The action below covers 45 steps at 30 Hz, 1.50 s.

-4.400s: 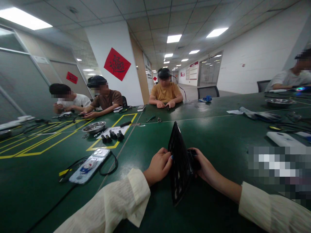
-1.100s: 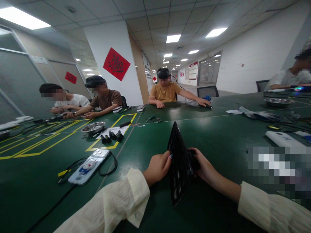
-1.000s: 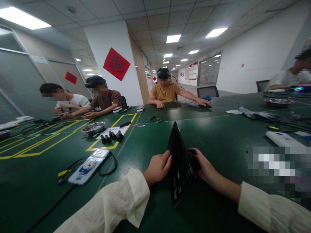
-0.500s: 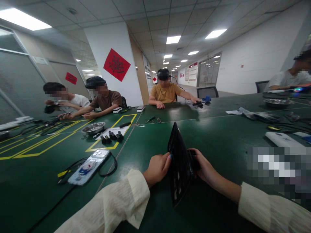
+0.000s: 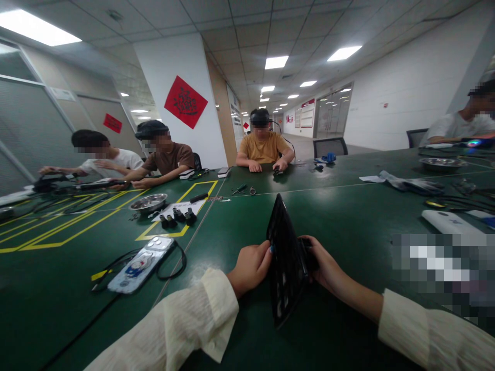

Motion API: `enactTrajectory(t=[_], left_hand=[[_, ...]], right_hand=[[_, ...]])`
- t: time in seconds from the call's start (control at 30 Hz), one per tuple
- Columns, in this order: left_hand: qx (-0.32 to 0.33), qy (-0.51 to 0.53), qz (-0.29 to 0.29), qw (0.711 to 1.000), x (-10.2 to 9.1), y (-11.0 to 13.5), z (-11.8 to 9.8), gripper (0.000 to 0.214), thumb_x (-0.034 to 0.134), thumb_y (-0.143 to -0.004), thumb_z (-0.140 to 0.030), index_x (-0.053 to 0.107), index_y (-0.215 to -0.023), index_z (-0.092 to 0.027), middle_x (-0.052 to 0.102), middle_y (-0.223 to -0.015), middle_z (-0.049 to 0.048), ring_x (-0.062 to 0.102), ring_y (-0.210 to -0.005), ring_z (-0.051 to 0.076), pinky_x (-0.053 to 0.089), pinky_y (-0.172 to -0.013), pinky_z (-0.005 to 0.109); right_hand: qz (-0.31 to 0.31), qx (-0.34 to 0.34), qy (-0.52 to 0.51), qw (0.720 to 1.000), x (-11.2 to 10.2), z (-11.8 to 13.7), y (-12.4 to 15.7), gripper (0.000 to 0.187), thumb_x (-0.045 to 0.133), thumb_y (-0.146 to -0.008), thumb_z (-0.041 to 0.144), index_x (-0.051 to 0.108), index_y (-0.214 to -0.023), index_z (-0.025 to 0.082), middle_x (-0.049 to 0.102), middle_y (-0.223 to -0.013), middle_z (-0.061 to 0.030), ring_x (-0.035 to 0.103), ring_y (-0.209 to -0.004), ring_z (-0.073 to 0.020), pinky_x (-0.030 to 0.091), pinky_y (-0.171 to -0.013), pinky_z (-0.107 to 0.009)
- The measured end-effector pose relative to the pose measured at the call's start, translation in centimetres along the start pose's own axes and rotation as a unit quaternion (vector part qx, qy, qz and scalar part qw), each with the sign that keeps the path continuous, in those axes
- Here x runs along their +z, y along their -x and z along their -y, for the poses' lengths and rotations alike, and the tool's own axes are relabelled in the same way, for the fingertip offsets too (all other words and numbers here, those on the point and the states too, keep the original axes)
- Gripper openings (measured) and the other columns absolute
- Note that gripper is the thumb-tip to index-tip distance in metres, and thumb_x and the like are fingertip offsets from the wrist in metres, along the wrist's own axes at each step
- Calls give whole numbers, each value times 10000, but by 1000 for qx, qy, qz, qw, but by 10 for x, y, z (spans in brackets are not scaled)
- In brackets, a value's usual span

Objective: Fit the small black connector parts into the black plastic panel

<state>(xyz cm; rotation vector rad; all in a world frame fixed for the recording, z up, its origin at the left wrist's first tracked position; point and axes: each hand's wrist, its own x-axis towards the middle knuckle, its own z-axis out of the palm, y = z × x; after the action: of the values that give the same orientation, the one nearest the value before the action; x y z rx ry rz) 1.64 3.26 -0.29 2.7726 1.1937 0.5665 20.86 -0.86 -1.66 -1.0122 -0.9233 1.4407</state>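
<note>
A thin black panel [image 5: 286, 268] stands nearly edge-on to me above the green table, its glossy face turned to the left; I cannot make out what device it is. My left hand [image 5: 252, 265] pinches its left side, the thumb lying against that face. On the far side, my right hand [image 5: 317, 260] is closed round a dark block-like part [image 5: 309, 255] behind the panel. Some of the right fingers are hidden by that part. Left of my left hand lies a phone in a patterned case [image 5: 141, 265], with a black cable [image 5: 180, 263] looped beside it.
A metal bowl [image 5: 149, 202], several black cylindrical parts [image 5: 178, 216] and a paper sheet [image 5: 197, 207] lie left of centre, near yellow tape [image 5: 162, 236]. A small screwdriver [image 5: 240, 189] is farther off. A white device [image 5: 450, 221] and plastic bag [image 5: 410, 182] lie right. Co-workers sit around the table.
My hands and the black panel stay almost still. The person opposite has drawn an outstretched arm back, a small dark item now at that hand. At far left, a co-worker's arms have spread leftward.
</note>
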Motion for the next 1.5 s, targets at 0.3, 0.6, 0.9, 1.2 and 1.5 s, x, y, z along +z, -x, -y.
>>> enactTrajectory(t=[0.3, 0.6, 0.9, 1.2, 1.5], left_hand=[[0, -1, -2, 1000, 1, -1, -1, 303, 204, -909, -346, 428, -786, -184, 534, -625, 3, 517, -556, 133, 316, -523, 225], [-2, 19, 6, 1000, 0, 0, 0, 342, 149, -919, -332, 439, -815, -182, 535, -629, 5, 511, -549, 133, 328, -538, 226], [-7, 10, 4, 1000, -2, -2, -2, 309, 209, -904, -345, 454, -802, -186, 540, -631, 8, 520, -563, 136, 323, -528, 227], [7, 23, 6, 1000, 0, 0, 1, 314, 183, -911, -340, 439, -825, -182, 538, -649, 11, 524, -577, 141, 345, -558, 233], [-7, 23, 4, 1000, 2, -2, 1, 333, 177, -915, -344, 449, -816, -179, 543, -638, 11, 524, -565, 139, 333, -540, 230]], right_hand=[[7, 1, 4, 1000, -4, -4, -4, 314, 412, -743, 331, 392, -1038, 226, 522, -697, 15, 524, -444, -123, 332, -293, -192], [7, -3, -3, 1000, -1, -1, -1, 299, 405, -754, 329, 391, -1035, 228, 516, -693, 14, 510, -438, -112, 328, -298, -186], [9, 5, -3, 1000, -1, 1, 2, 300, 419, -766, 368, 402, -1033, 232, 525, -701, 14, 515, -459, -119, 330, -323, -196], [6, 3, -10, 1000, -3, -3, -2, 304, 428, -745, 351, 403, -1028, 243, 526, -701, 17, 524, -458, -123, 336, -317, -197], [8, -4, -6, 1000, -3, -3, -2, 292, 410, -753, 315, 391, -1033, 231, 520, -693, 18, 514, -432, -119, 338, -295, -198]])
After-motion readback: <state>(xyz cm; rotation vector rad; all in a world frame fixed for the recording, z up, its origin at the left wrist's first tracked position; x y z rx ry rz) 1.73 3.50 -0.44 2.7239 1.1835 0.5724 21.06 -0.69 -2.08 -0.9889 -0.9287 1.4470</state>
